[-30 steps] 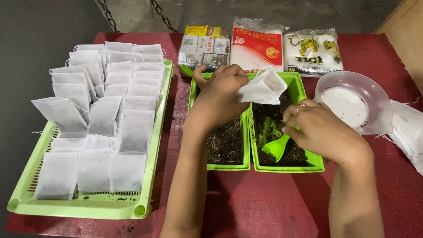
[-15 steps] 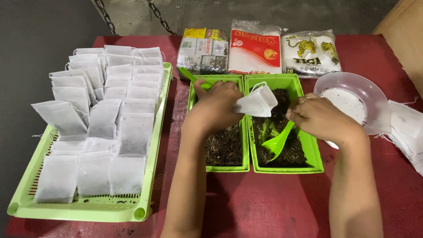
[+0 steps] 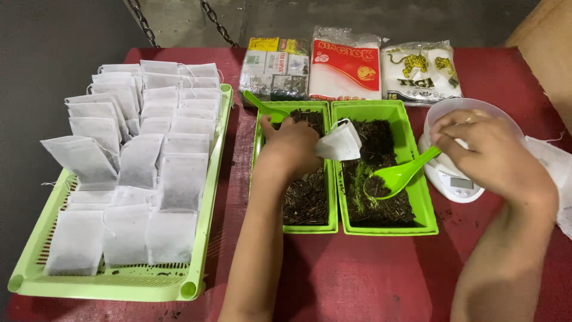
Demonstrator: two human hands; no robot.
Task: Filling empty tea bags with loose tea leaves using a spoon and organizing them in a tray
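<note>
In the head view, we see our left hand point(image 3: 293, 145) closed on a small white filter bag point(image 3: 341, 142), which it holds just above the border between the two green trays; the bag's mouth seems to open toward the right, and its long axis runs roughly left to right, a little tilted. Our right hand point(image 3: 485, 152) grips the handle of a green plastic scoop point(image 3: 398, 176), with the fingers closed around the upper end. The scoop's long axis goes from the upper right down to the lower left, and its bowl points to the lower left and rests in the right green tray point(image 3: 426, 203), with some dark dry leaves in it. The left green tray point(image 3: 257, 155) holds similar dark loose material, and a second green scoop point(image 3: 260, 105) lies at its far corner. We judge the bag to be very light, soft and easy to crush or tear, so it is best held at the edge of the mouth. The scoop looks stiff and light, and the handle end is the natural place to hold. A white bowl on a small scale point(image 3: 454, 179) stands just beside the right hand. On the left, a light green basket point(image 3: 196, 262) is full of white bags point(image 3: 140, 161). Three packets point(image 3: 345, 68) lie behind the trays on the red table point(image 3: 357, 280).
</note>
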